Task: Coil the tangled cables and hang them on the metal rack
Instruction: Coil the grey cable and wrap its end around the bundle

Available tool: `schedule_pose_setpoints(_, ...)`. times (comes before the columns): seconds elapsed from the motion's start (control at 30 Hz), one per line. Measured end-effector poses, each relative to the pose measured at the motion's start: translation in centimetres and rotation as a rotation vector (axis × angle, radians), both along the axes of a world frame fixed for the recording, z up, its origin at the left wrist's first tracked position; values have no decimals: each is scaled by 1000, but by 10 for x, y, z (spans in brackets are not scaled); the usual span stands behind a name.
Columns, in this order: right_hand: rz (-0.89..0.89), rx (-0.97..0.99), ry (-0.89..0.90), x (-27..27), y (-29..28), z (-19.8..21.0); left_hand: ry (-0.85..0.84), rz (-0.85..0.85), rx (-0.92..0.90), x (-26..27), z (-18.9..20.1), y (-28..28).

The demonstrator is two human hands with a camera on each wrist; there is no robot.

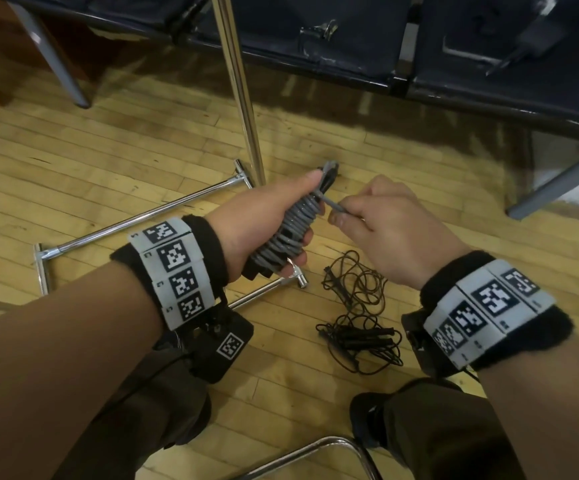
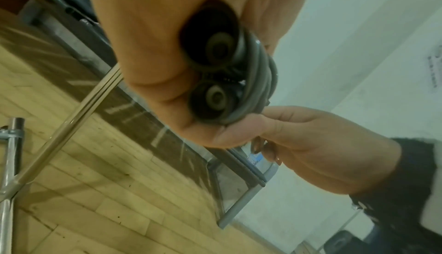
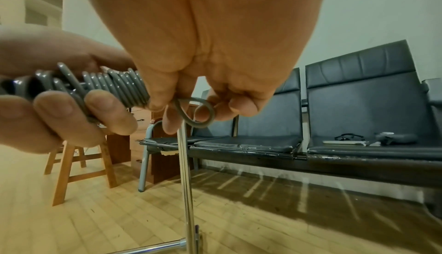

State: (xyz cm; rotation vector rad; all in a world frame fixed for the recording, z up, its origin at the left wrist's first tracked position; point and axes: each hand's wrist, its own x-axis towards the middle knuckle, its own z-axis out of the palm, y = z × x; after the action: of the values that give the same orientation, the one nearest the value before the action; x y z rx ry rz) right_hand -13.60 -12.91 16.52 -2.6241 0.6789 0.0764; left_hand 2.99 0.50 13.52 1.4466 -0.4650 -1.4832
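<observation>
The left hand (image 1: 263,220) grips a grey cable (image 1: 295,226) wound in tight turns around two dark handles, whose round ends (image 2: 215,95) show in the left wrist view. Its fingers (image 3: 107,110) curl round the bundle from below, with the thumb lying along the top. The right hand (image 1: 388,230) holds the free end of the same cable: thumb and forefinger pinch it just beside the last turn, and the end forms a small loop (image 3: 198,112) between the fingertips. The two hands sit close together above the wooden floor (image 1: 108,161).

Below the right hand, a thin black cable (image 1: 357,313) lies in a loose tangle on the floor, touched by neither hand. The metal rack (image 1: 239,84) stands just beyond the hands; its chrome upright rises from a base of chrome bars (image 1: 142,220) lying on the floor. Behind it runs a row of dark padded seats (image 3: 358,107), with a few small items lying on one of them.
</observation>
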Motion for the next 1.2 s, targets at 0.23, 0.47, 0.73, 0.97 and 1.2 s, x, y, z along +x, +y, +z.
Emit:
schedule_pose_setpoints(0.23,-39,-22,46,4,-2,-1,-107,-23,-104,-5,1,1)
schedule_pose_setpoints(0.47,-105,546,9,-1,-10,4,-372,-409,30,-8,8,6)
schedule_pose_setpoints(0.73,-218,865,-143,2,-13,6,-649,-586,83,0,14,10)
schedule_pose_setpoints(0.97,-173,692,-217,10,-2,-9,-1051,-724,74,-15,19,10)
schedule_pose_setpoints(1.2,-436,890,-279,11,-5,-12,-1425,-706,-56,-39,30,13)
